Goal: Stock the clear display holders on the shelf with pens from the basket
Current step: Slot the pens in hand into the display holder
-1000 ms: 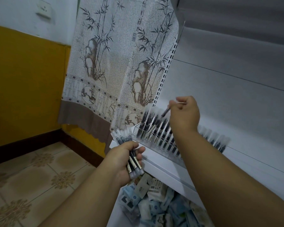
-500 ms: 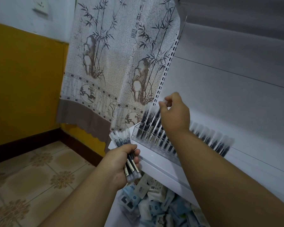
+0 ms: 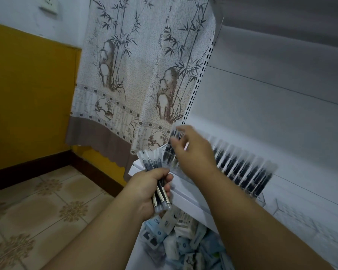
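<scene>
1. Clear-capped pen gone from right hand [image 3: 193,151], apparently dropped into display holder [image 3: 213,162] at 12 o'clock; blurred fingers loosely spread, empty.
2. Left hand [image 3: 150,190] clutching remaining pens [image 3: 156,172] at 9 o'clock; another needed next.

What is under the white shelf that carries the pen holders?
Below the white shelf lies a heap of small packaged items in blue and white wrappers. Both forearms cover parts of the heap, so its full extent and whatever holds it cannot be seen.

Bamboo-print curtain [image 3: 144,75], tiled floor [image 3: 47,211], packets [image 3: 180,242]
</scene>
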Demonstrator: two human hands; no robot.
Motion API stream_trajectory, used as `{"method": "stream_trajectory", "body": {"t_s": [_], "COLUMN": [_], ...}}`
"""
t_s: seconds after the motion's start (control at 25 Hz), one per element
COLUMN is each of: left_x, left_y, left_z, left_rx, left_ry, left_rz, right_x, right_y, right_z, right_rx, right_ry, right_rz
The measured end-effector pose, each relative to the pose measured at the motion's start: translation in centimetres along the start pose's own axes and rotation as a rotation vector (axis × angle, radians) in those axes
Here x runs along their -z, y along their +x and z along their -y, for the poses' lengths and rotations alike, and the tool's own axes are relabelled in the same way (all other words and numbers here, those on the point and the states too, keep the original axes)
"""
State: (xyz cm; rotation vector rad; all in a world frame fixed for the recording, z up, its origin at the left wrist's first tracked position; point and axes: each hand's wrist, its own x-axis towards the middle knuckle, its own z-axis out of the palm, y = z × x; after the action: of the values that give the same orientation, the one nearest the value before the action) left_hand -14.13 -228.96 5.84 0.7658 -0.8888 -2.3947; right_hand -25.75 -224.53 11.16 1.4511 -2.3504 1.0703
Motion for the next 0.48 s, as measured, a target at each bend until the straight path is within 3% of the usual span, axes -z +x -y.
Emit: {"method": "stream_trajectory", "body": {"t_s": [0.08,0.16,0.36,0.48], "left_x": [-0.4,-0.7,-0.7,-1.0], "left_y": [-0.4,-0.6,-0.4,-0.3], "left_z": [0.3,0.6,0.9,0.3], "left_rx": [-0.032,-0.027,0.036,0.063], "left_ry": [0.032,0.044,-0.007,-0.065], "left_rz": [0.02,0.044,0.067,0.044], "right_x": [-0.8,-0.9,1.0,1.7], "right_y": [-0.4,-0.3,0.3,0.5], "right_z": [-0.1,-0.2,-0.2,-0.5], "right_rx": [-0.126,-0.191,-0.226,-0.248], "right_ry": [0.152,0.24,0.181,0.263], "right_rz": [0.257,0.348,0.266,-0.001]}}
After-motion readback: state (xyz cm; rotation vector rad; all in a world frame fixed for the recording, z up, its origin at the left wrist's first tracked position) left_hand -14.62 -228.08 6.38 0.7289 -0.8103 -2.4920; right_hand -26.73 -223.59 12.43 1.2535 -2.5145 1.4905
